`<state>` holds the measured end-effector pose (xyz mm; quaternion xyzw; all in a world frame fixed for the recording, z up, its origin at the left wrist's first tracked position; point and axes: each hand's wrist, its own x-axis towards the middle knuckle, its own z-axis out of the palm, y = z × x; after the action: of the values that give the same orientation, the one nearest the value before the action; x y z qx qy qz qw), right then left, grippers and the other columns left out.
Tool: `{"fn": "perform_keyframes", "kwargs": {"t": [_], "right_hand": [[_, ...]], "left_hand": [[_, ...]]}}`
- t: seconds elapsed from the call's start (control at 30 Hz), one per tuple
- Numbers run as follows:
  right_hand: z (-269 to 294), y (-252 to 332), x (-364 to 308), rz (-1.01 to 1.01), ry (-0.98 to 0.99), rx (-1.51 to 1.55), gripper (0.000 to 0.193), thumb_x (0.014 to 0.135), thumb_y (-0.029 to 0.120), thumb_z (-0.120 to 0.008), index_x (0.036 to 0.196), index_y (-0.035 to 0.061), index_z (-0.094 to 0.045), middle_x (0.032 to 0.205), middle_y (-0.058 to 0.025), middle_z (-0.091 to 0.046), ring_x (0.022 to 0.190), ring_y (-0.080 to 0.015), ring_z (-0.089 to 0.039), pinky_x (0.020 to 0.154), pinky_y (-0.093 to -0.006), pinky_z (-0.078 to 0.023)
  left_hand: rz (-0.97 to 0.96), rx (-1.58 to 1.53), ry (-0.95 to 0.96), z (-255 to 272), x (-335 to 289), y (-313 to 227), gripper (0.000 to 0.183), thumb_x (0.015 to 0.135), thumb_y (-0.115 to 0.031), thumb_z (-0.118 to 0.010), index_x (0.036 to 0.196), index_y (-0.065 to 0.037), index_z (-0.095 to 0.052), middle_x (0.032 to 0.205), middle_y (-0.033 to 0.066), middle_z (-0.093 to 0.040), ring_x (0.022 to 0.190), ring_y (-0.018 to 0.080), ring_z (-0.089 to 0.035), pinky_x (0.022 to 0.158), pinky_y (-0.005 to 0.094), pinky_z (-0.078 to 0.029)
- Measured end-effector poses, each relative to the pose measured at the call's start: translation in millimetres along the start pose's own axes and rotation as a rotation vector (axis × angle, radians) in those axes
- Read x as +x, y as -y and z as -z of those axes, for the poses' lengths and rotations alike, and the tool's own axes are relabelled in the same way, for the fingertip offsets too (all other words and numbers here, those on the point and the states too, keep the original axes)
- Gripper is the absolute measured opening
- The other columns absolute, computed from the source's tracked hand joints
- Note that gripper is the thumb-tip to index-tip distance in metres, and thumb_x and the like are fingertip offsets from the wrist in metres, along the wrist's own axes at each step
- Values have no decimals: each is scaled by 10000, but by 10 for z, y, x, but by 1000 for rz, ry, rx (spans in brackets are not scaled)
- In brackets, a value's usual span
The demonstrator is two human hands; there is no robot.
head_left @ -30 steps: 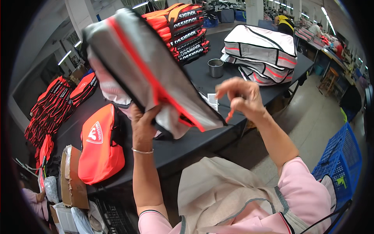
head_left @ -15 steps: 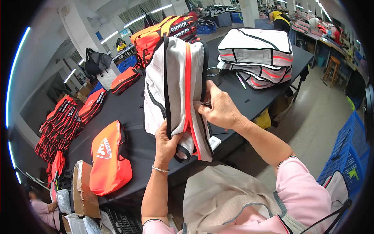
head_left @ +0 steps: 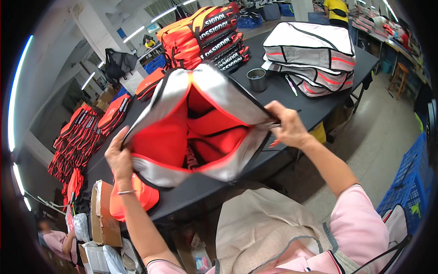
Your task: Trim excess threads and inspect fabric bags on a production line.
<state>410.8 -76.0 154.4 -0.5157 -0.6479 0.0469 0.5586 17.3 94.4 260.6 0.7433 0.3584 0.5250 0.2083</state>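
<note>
Two hands are clamped on one bag (head_left: 200, 123), which is held open above the near edge of the black table (head_left: 292, 98). The left hand (head_left: 119, 157) is closed on the lower left rim, the right hand (head_left: 286, 124) on the right rim, so the silver-grey shell is spread between them and its red lining is shown. A brown carton (head_left: 102, 214) is seen below left. Farther off, a metal cup (head_left: 258, 80), stacked orange bags (head_left: 205, 34) with white lettering and grey bags (head_left: 315, 57) are laid out.

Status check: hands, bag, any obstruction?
Left hand and right hand grip opposite edges of grey bag, spread open, red lining showing. Held above black table. Nothing obstructing.
</note>
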Motion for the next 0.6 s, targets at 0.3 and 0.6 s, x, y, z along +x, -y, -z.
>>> {"fn": "perform_keyframes", "kwargs": {"t": [0.3, 0.6], "right_hand": [[-115, -164, -174, -321, 140, 316, 293, 772, 67, -776, 971, 33, -564, 768, 22, -562, 684, -53, -491, 625, -220, -445], [-504, -88, -223, -485, -6, 320, 301, 749, 105, -816, 911, 22, -577, 700, 74, -469, 622, -23, -374, 565, -190, -340]], "left_hand": [[180, -268, 4, -524, -984, 569, 351, 887, 121, -529, 1219, 44, -615, 1162, 83, -648, 1064, 140, -603, 932, 262, -486], [-412, 577, 155, -772, -1052, -228, 551, 733, 33, -723, 1264, -51, -603, 1157, 134, -660, 1034, 275, -641, 909, 318, -511]]}}
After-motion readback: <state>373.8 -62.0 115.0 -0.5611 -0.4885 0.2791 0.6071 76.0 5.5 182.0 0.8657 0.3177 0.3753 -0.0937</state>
